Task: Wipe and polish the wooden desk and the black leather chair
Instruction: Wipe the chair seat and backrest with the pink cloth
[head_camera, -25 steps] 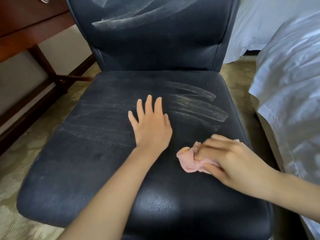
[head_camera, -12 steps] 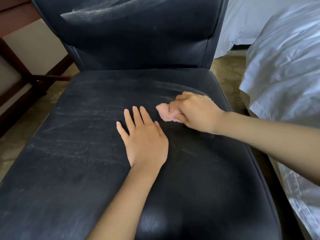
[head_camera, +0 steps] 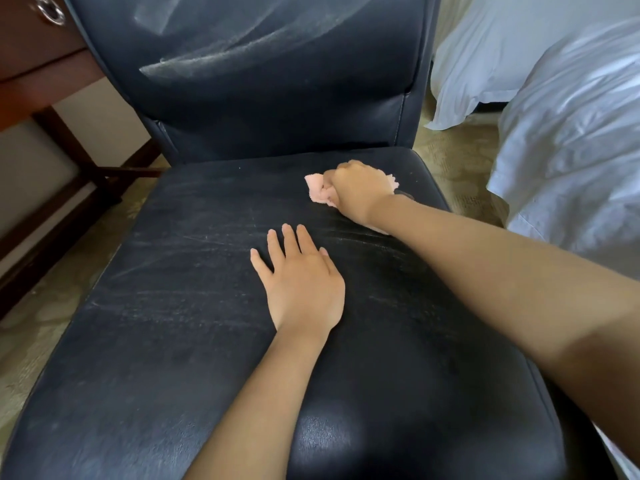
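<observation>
The black leather chair (head_camera: 166,306) fills the view, its seat streaked with faint pale marks and its backrest (head_camera: 263,81) smeared with whitish streaks. My left hand (head_camera: 304,282) lies flat on the middle of the seat, fingers straight. My right hand (head_camera: 360,192) grips a bunched pink cloth (head_camera: 317,190) and presses it onto the seat's far right part, near the backrest. Most of the cloth is hidden under the fist. A corner of the wooden desk (head_camera: 38,64) with a metal drawer pull shows at the top left.
The desk's dark wooden legs and crossbar (head_camera: 86,174) stand left of the chair over patterned carpet (head_camera: 52,306). A bed with white linen (head_camera: 571,133) runs along the right side, close to the chair's edge.
My right hand has carried the cloth from the seat's near right side up to its far right part, wiping off the pale streaks there. My left hand stayed flat on the seat.
</observation>
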Tool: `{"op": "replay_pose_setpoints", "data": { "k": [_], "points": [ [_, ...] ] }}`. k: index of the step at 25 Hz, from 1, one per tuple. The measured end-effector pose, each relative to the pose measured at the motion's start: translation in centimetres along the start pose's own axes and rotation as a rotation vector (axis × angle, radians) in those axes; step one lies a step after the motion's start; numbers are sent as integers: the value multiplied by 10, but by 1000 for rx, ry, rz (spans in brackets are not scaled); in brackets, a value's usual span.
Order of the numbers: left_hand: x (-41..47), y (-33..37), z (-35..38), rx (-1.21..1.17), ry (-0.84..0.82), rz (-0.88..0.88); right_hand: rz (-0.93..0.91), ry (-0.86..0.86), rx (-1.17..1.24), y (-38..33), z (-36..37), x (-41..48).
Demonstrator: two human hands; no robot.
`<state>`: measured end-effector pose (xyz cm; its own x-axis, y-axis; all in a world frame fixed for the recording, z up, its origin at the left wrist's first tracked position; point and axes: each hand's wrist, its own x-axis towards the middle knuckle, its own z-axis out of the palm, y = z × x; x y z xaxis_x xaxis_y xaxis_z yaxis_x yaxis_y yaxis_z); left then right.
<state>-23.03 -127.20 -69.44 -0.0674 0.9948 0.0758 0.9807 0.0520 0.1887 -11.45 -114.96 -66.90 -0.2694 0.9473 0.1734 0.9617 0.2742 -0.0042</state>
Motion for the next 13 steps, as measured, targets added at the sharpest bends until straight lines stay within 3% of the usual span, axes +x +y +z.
{"op": "replay_pose_setpoints", "data": {
  "k": [8, 13],
  "points": [
    [-1, -9, -2, -47, 20, 19, -328, -75, 307, 11, -30, -145],
    [1, -21, -4, -107, 5, 79, -383, -131, 379, 9, -41, -211]
  ]
}}
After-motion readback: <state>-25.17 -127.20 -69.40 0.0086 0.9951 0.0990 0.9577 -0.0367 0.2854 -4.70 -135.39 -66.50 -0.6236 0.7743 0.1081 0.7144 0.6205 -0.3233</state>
